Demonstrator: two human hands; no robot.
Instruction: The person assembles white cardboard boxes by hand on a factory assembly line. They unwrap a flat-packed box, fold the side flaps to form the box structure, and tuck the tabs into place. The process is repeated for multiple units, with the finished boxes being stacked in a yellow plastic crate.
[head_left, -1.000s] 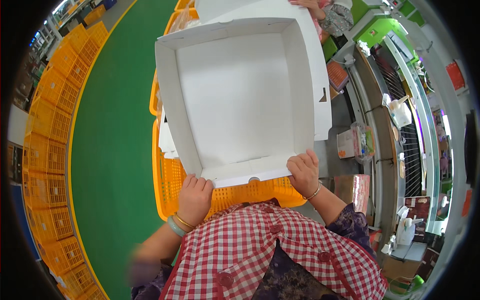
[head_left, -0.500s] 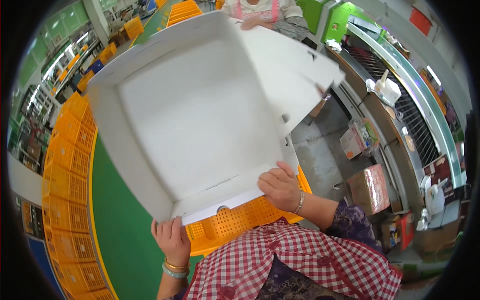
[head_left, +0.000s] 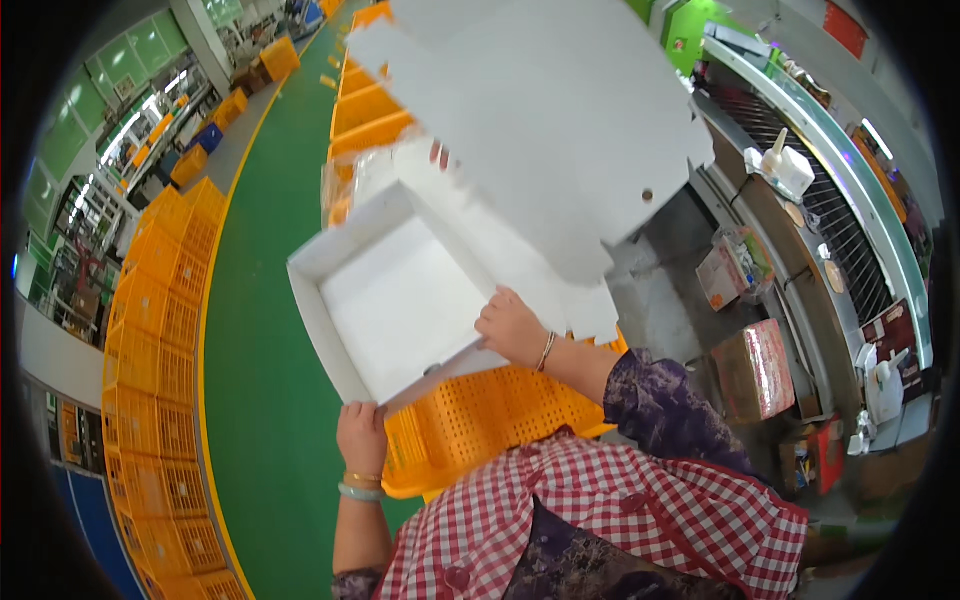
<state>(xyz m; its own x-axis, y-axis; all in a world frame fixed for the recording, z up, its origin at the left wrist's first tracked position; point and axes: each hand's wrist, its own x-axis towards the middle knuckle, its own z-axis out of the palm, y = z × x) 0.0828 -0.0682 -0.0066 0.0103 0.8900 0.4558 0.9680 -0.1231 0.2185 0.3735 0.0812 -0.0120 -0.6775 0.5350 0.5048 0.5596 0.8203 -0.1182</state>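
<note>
A shallow white cardboard box [head_left: 395, 310] with raised walls lies tilted in front of me, its inside facing up. My left hand [head_left: 360, 437] grips its near left corner, fingers closed over the edge. Further right, my right hand [head_left: 512, 328] is closed on the near wall, close to a small round notch. Beyond the box a large flat white cardboard sheet [head_left: 580, 130] with cut edges is up in the air. A co-worker's fingertips [head_left: 440, 155] show at its left edge; the sheet hides the rest of that person. Other white cardboard lies beneath it.
Below the box stands a perforated orange crate [head_left: 490, 415]. Stacked orange crates [head_left: 155, 400] line the left side of the green floor strip [head_left: 270, 400]. To the right are a taped carton [head_left: 755, 370] and a conveyor with a white bottle [head_left: 785, 170] beside it.
The box has moved down and away from me, and both hands still hold it. The co-worker's flat sheet has swung up and now covers that person.
</note>
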